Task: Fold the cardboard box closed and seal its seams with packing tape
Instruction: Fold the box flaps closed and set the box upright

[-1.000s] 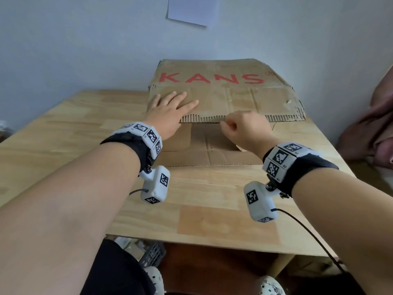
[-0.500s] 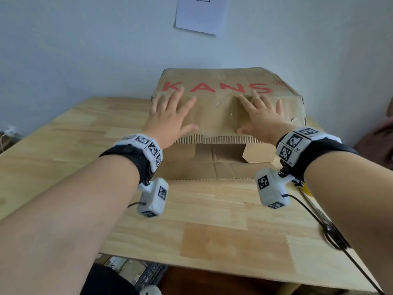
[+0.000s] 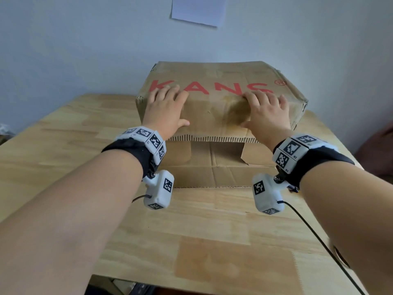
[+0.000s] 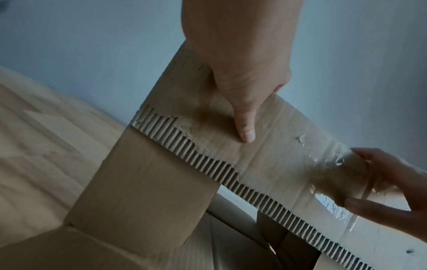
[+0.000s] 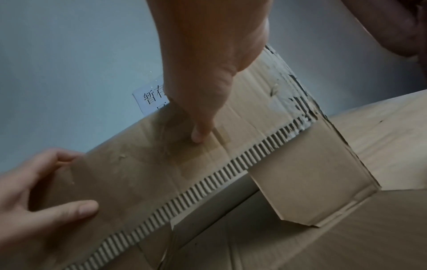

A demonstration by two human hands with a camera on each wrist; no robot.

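A brown cardboard box [image 3: 214,73] printed with red "KANS" lies on the wooden table [image 3: 63,158], its open end facing me. Its top flap [image 3: 210,116] hangs forward and down, its corrugated edge towards me. My left hand [image 3: 168,107] presses on the flap's left part, fingers reaching over the fold. My right hand [image 3: 265,111] presses on the right part, over a patch of old clear tape [image 4: 330,184]. Both thumbs [image 4: 245,127] [image 5: 201,131] lie straight on the cardboard. The bottom flap [image 3: 212,177] lies on the table. No tape roll is in view.
Two side flaps [image 3: 176,152] [image 3: 255,155] stand inside the opening. A white paper [image 3: 197,9] hangs on the wall behind. A black cable [image 3: 314,237] runs from my right wrist, and a dark object [image 3: 340,256] lies at the table's right edge.
My right hand let go of the flap's edge and moved up flat onto the flap. Both hands slid farther up to the fold, and the flap now slopes down more steeply.
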